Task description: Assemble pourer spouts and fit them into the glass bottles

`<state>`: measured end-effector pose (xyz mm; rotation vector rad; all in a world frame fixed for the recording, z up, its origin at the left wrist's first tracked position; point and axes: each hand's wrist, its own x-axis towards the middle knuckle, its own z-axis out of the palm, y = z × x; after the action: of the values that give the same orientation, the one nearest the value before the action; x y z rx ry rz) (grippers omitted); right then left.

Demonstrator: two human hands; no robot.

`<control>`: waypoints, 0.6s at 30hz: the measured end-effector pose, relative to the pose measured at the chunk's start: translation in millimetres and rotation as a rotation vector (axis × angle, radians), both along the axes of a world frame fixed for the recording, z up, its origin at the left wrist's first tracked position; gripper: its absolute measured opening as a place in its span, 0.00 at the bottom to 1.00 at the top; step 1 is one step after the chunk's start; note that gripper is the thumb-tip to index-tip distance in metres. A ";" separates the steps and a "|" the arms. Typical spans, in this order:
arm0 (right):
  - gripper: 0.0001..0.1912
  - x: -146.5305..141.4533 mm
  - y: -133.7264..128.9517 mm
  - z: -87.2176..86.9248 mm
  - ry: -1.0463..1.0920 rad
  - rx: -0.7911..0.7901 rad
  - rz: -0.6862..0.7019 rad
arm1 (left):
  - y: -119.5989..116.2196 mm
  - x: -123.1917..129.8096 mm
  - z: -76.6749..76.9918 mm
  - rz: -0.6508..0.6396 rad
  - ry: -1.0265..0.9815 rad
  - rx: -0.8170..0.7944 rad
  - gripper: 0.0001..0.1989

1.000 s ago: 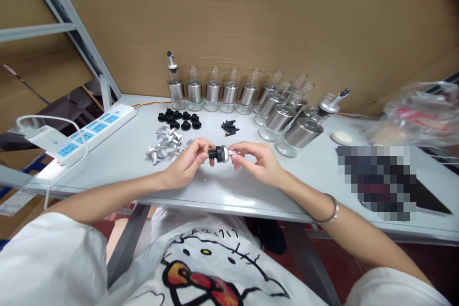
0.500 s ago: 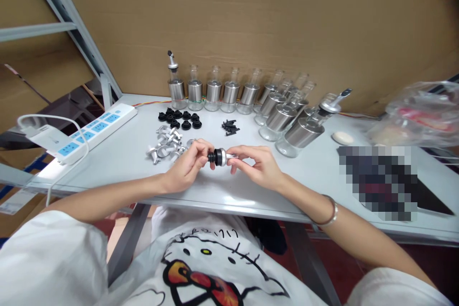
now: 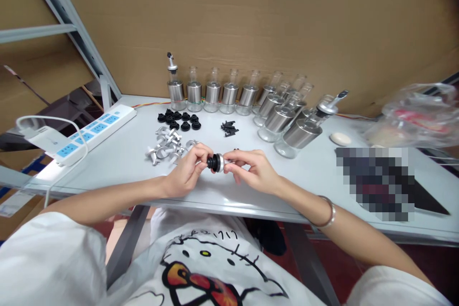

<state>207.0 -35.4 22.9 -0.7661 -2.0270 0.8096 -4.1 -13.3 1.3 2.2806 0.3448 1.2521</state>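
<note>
Between my two hands, just above the table's front part, is a pourer spout (image 3: 217,163) with a ribbed black stopper and a silver collar. My left hand (image 3: 187,168) is closed, pinching the black stopper end. My right hand (image 3: 255,170) is closed on the silver spout end, its fingers hiding most of that part. Loose silver spout tops (image 3: 165,146) lie in a heap beyond my left hand. Behind them sit several black stoppers (image 3: 185,125). Farther back in the middle is a small pile of black flaps (image 3: 229,128).
Several glass bottles with steel sleeves (image 3: 230,92) stand along the back. Pourers top the leftmost bottle (image 3: 176,90) and the front right one (image 3: 299,131). A power strip (image 3: 93,131) lies left; a white oval object (image 3: 340,139) and a plastic bag (image 3: 412,114) are right.
The pourer spout has turned a little and shifted slightly left and down, with both hands still on it. A small dark tip now shows above my right fingers.
</note>
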 end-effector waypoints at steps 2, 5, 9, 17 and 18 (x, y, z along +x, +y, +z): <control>0.10 -0.1 -1.0 -0.1 -0.003 -0.017 -0.011 | 0.5 1.5 1.2 0.011 -0.001 0.026 0.09; 0.11 0.7 -0.5 -0.2 -0.007 -0.057 -0.049 | 5.2 6.2 4.8 -0.008 0.006 0.045 0.09; 0.14 2.8 5.2 -0.9 0.009 -0.100 -0.121 | 13.3 14.0 6.6 -0.062 0.014 0.004 0.11; 0.16 4.1 15.5 -3.4 -0.137 -0.144 -0.116 | 10.6 9.3 -9.1 -0.022 -0.010 -0.169 0.11; 0.16 3.6 15.1 -3.5 -0.130 -0.156 -0.116 | 10.9 8.2 -9.4 -0.004 0.000 -0.189 0.12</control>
<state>210.6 -20.3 19.4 -1.0385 -2.0288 0.8774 4.0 -2.4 -8.2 2.1201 0.4393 1.1663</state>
